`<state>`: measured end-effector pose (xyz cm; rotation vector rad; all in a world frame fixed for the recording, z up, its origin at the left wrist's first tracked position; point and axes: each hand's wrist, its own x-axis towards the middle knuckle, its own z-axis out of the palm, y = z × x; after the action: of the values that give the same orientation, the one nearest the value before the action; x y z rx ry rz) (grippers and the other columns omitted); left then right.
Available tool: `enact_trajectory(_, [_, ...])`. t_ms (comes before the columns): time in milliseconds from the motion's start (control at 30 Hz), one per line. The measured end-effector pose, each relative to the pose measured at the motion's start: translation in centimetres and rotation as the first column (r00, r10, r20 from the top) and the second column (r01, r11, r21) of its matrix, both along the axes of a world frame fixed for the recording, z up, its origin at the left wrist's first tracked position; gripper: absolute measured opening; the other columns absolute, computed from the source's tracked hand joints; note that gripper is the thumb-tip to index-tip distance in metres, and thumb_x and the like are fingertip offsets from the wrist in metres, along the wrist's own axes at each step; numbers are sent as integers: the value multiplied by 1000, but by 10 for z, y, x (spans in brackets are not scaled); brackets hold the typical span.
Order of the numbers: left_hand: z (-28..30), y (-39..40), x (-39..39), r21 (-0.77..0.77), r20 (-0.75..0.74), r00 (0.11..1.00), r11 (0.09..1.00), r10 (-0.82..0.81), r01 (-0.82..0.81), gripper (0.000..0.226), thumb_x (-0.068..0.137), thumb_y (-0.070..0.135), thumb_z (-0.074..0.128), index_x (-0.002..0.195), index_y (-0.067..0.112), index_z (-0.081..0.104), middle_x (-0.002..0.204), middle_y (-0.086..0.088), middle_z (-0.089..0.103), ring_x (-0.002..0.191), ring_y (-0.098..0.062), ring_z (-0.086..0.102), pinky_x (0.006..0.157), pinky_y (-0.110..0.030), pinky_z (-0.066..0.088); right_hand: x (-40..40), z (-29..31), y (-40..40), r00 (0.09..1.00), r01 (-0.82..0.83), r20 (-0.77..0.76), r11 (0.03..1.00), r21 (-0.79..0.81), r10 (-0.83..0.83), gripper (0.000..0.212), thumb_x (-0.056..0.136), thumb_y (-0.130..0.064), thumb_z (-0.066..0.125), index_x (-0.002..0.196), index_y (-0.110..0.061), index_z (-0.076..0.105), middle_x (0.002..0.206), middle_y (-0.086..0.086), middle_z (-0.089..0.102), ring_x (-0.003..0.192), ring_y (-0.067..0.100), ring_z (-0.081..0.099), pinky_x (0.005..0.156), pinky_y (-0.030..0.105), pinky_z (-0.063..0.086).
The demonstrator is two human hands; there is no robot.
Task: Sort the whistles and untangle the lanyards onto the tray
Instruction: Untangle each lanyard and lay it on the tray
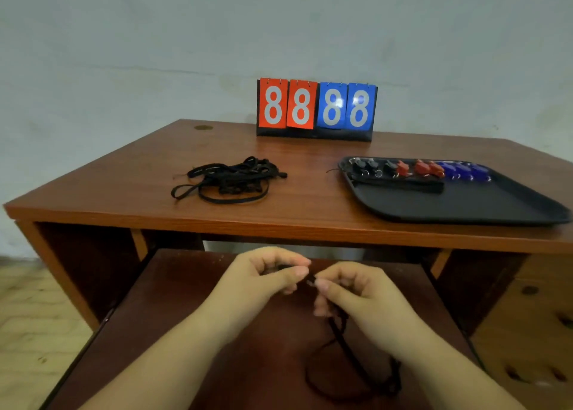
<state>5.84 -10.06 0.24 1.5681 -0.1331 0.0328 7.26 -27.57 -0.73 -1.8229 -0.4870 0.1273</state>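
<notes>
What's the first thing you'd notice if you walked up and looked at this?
The flip scoreboard at the back of the wooden desk, showing 88 in red and 88 in blue. Next, the black tray on the right with black, red and blue whistles lined up by colour, and the tangled pile of black lanyards mid-desk. Up close, the left hand and right hand pinch a black lanyard.

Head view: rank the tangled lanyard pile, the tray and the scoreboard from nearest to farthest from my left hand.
From the left hand:
1. Tangled lanyard pile, on the table, straight ahead.
2. Tray, at the table's right side.
3. Scoreboard, at the table's back edge by the wall.
</notes>
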Motion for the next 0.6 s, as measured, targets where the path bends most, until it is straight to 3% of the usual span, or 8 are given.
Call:
enact_trajectory(100, [-2,-9,1,-406,-163,982,914,-96,22,33,66,6,66,98,14,70,71,-3,66,64,-9,64,63,-19,55,1,0,-5,994,100,-49,982,159,-94,9,87,-8,59,82,-8,66,61,1,67,47,8,54,52,15,45])
enact_trajectory(167, [-6,-15,-1,-490,-195,967,870,-165,49,43,67,9,64,110,12,65,76,-1,66,66,-8,62,66,-20,55,0,-1,-5,991,135,-45,971,198,-128,8,87,-9,60,86,-6,66,62,0,67,45,8,49,49,16,43])
enact_trajectory(300, [-14,-25,-6,-421,-218,966,906,-137,33,36,71,26,61,103,14,72,73,6,60,67,-5,55,69,-20,46,-4,-3,0,987,162,-10,967,194,-163,8,87,-10,60,85,-10,68,62,-2,66,44,2,46,45,13,38])
enact_trajectory(467, [-17,-25,-6,-336,-116,993,942,-19,-21,27,75,34,55,88,27,77,77,9,67,77,-6,56,77,-23,45,-9,-3,1,987,137,72,988,71,-142,11,88,-16,61,82,-22,70,66,-5,68,52,-4,56,54,6,39])
enact_trajectory(600, [-14,-27,-5,-451,-115,993,892,-25,-30,27,79,29,51,83,18,75,88,-1,72,89,-13,66,82,-27,48,-9,-2,-1,984,96,158,992,-87,-82,18,89,-22,60,77,-30,71,79,-5,72,76,1,64,72,8,45])
